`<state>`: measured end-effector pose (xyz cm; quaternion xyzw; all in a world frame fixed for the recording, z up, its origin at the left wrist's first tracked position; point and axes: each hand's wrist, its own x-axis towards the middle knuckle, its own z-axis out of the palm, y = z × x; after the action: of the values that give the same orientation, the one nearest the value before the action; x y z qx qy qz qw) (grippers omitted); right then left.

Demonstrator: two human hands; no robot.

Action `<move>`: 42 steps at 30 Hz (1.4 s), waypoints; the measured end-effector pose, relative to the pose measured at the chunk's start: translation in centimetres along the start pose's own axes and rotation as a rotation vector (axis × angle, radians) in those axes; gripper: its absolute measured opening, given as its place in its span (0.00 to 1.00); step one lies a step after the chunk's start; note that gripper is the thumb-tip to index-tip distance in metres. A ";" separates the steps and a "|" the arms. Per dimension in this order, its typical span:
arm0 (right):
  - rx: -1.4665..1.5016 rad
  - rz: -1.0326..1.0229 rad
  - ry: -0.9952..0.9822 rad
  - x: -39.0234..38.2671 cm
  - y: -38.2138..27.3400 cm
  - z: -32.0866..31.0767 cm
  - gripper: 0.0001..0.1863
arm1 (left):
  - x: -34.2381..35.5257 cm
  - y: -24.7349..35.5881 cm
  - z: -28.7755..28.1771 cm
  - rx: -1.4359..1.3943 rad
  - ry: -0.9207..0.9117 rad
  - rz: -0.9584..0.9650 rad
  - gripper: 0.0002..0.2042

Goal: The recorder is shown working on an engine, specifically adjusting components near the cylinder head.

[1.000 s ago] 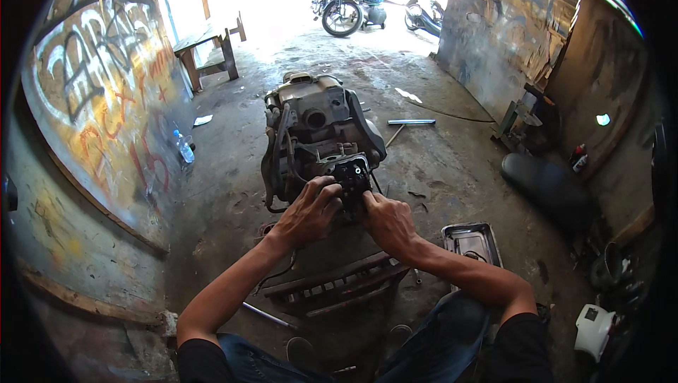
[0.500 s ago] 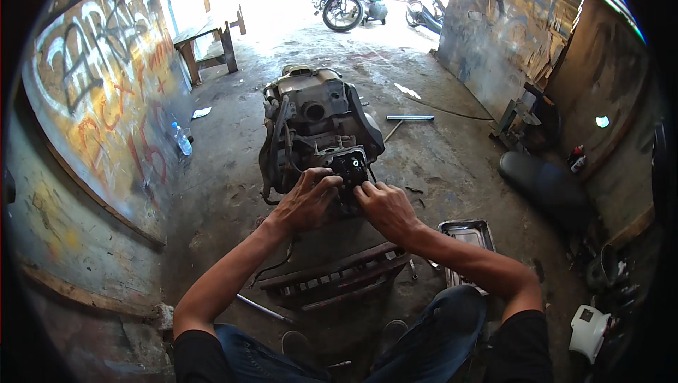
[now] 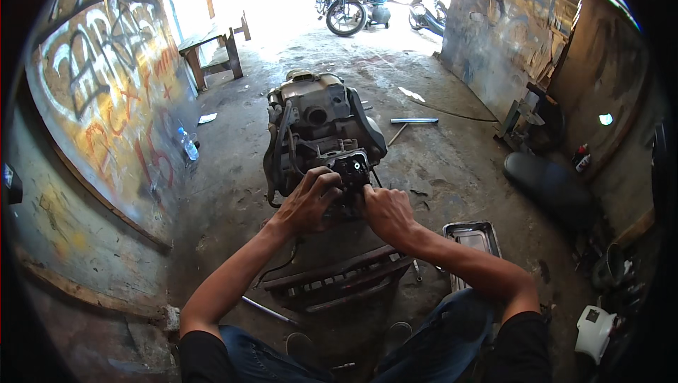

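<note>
A greasy engine (image 3: 326, 113) stands on the floor ahead of me, its near end showing a dark, open cavity (image 3: 351, 165) with a bright round part inside. Against the left side of that near end, my left hand (image 3: 308, 199) is closed, its fingers bent over the metal edge. On the other side of the cavity my right hand (image 3: 390, 215) is closed too, thumb and fingers pressed together low on the engine. Whatever lies between the right fingertips is too small and dark to make out.
Below my hands lies a dark slatted rack (image 3: 335, 278). A metal tray (image 3: 472, 234) sits near my right knee, with a wrench (image 3: 417, 270) beside it. Further right is a black motorcycle seat (image 3: 544, 185). A T-handle tool (image 3: 414, 121) lies beyond the engine's right side.
My right hand has turned slightly and its fingers have drawn closer together. The left hand stays at the engine's near end. The whole view has shifted a little.
</note>
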<state>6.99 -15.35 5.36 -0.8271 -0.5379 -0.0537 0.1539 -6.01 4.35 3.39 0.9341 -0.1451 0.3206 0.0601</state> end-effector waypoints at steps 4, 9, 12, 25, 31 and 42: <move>-0.008 -0.039 0.110 -0.5 0.2 2.0 0.07 | -0.3 0.1 0.5 -0.022 0.004 -0.016 0.26; -0.154 -0.190 0.219 -0.6 0.1 2.3 0.09 | -0.3 -0.3 0.9 -0.040 0.014 -0.002 0.27; -0.227 -0.219 0.234 -0.6 -0.3 2.3 0.10 | -0.4 -0.6 1.2 -0.041 0.024 0.001 0.27; -0.195 0.076 -0.102 0.2 -1.5 -0.4 0.05 | -0.2 0.0 1.2 -0.040 0.045 -0.010 0.24; -0.190 0.073 -0.058 -0.2 -1.6 0.5 0.05 | -0.4 0.4 1.8 -0.057 0.077 -0.050 0.22; -0.068 0.118 -0.118 0.2 -0.6 -0.3 0.15 | -0.8 1.6 3.0 -0.092 0.235 -0.149 0.17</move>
<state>6.56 -15.03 5.86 -0.8639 -0.4941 -0.0138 0.0969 -5.39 2.39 0.59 0.8946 -0.0817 0.4153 0.1430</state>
